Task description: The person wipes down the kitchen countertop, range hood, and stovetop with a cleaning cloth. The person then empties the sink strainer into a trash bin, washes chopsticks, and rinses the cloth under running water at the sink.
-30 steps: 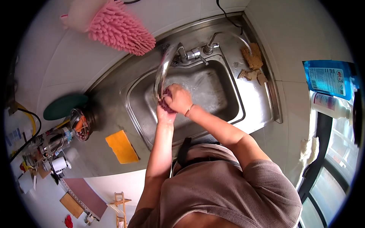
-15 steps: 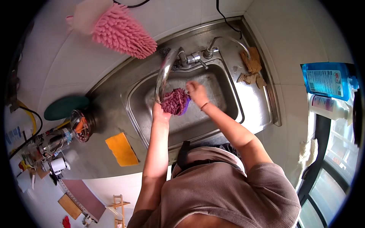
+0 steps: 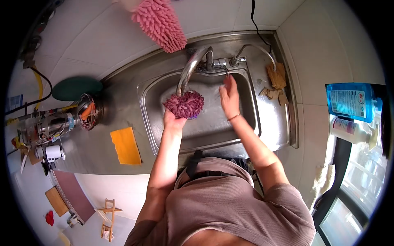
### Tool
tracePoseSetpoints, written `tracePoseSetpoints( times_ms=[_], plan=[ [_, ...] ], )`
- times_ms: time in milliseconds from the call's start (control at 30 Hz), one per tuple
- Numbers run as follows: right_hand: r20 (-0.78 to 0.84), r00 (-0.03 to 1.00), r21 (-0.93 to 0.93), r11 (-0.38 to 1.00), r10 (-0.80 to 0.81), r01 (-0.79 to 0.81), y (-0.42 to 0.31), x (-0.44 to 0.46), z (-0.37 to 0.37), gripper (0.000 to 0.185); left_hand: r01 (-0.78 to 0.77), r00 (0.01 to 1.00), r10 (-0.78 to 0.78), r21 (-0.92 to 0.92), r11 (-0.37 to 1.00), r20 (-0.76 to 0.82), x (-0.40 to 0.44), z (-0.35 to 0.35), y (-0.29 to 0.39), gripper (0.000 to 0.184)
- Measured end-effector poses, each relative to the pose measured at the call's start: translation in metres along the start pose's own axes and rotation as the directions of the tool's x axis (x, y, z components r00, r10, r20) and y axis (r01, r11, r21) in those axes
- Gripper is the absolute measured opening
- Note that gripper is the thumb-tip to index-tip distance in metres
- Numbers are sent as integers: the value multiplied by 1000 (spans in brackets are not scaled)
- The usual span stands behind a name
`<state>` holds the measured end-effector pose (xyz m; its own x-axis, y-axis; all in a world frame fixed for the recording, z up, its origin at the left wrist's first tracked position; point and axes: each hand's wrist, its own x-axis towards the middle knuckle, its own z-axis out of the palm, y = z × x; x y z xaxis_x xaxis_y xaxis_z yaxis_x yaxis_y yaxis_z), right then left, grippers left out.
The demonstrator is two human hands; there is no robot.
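In the head view my left hand (image 3: 174,121) holds a shaggy purple chenille wash mitt or sponge (image 3: 185,105) from below, under the outlet of the curved chrome faucet (image 3: 191,69). A bit of bright violet shows on its underside. My right hand (image 3: 230,97) is raised over the right side of the sink basin (image 3: 205,131), fingers stretched out and thumb apart. Its fingertips reach the faucet's lever (image 3: 226,71); whether they touch it I cannot tell. Nothing is visible in that hand.
A pink chenille mitt (image 3: 162,26) hangs on the wall behind the sink. An orange cloth (image 3: 125,145) lies on the left counter, near a bowl (image 3: 87,110) and a green oval object (image 3: 77,88). Brown cloths (image 3: 276,78) lie right of the basin. Bottles (image 3: 351,101) stand further right.
My right hand has left the purple chenille piece and moved up and right to the faucet lever, its fingers opening out. The piece now sits with its shaggy side up. The view has shifted.
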<state>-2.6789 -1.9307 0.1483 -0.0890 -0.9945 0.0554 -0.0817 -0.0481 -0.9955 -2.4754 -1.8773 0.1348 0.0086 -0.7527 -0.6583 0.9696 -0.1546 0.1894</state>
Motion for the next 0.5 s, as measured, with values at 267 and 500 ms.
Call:
tracePoseSetpoints(
  times_ms=[267, 500],
  plan=[
    [647, 675, 544, 405, 355, -735, -15, -59, 29, 63, -71, 997, 73, 284, 956, 5, -58, 8, -45, 38],
    [765, 643, 158, 978, -35, -135, -76, -62, 28, 50, 60, 997, -70, 374, 925, 13, -85, 14, -30, 28]
  ],
)
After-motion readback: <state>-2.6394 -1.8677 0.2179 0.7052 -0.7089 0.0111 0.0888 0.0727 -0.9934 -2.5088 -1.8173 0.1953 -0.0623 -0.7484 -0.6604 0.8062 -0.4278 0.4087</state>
